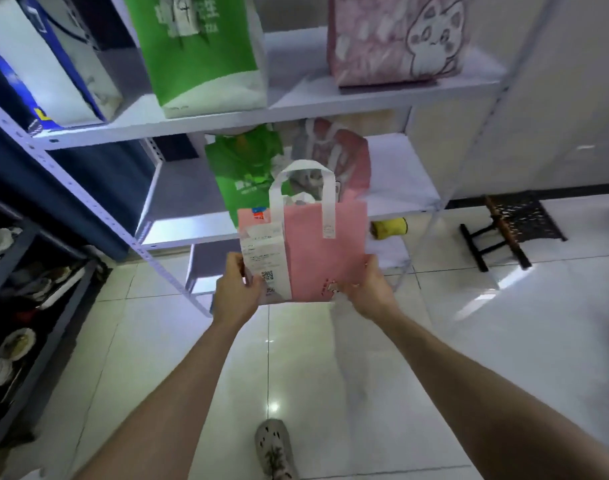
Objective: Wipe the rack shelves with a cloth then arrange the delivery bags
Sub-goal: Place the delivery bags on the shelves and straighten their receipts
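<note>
Fingers [251, 284] of the left hand [235, 292] and right hand [367, 289] pinch the lower corners of a small pink bag [317, 258], holding it upright in the air just in front of the rack's middle shelf [403, 181]. No cloth is in view, so wiping seems finished and arranging is under way: a green bag [199, 53] and a cat-print bag [396, 39] stand on the upper shelf [296, 105], and two more slump on the middle one. This bag looks light and soft, with white handles [327, 206] and a receipt [266, 261] attached.
</note>
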Available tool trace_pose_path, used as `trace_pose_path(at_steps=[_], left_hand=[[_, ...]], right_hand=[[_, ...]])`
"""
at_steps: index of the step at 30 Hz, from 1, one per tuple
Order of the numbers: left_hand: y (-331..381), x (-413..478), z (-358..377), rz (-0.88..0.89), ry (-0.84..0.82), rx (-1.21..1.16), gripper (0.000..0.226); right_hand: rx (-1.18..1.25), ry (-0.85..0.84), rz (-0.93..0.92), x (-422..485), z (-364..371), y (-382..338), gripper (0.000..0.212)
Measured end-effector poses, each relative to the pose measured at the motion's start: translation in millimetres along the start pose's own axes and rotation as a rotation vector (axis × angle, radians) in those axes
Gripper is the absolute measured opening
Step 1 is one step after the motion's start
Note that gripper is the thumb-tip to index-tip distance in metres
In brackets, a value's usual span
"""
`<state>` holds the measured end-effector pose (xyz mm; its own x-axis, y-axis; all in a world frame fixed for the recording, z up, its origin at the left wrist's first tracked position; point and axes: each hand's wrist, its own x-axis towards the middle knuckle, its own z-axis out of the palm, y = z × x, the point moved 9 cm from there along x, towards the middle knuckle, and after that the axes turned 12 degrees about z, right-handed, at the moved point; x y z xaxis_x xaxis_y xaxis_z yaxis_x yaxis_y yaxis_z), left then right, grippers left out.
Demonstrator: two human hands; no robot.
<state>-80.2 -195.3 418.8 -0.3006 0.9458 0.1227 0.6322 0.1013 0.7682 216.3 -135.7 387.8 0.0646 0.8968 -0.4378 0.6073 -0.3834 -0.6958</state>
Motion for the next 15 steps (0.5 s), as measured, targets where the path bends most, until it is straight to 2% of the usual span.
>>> trace_pose_path(at_steps=[5, 8, 15], left_hand=[[70.5, 21.3, 93.7, 0.018, -0.164, -0.106, 0.037], [97.2, 42.4, 134.7, 0.030, -0.238, -0.108, 0.042], [136.2, 112.3, 205.3, 0.032, -0.366, -0.148, 0.050]], right_hand=[[0.075, 0.161, 0.074, 23.0, -95.8, 55.2, 0.050], [0.099, 0.218, 0.110, 42.7, -132.8, 69.3, 0.059], [0.171, 0.324, 0.124, 106.0, -183.9, 72.9, 0.058]])
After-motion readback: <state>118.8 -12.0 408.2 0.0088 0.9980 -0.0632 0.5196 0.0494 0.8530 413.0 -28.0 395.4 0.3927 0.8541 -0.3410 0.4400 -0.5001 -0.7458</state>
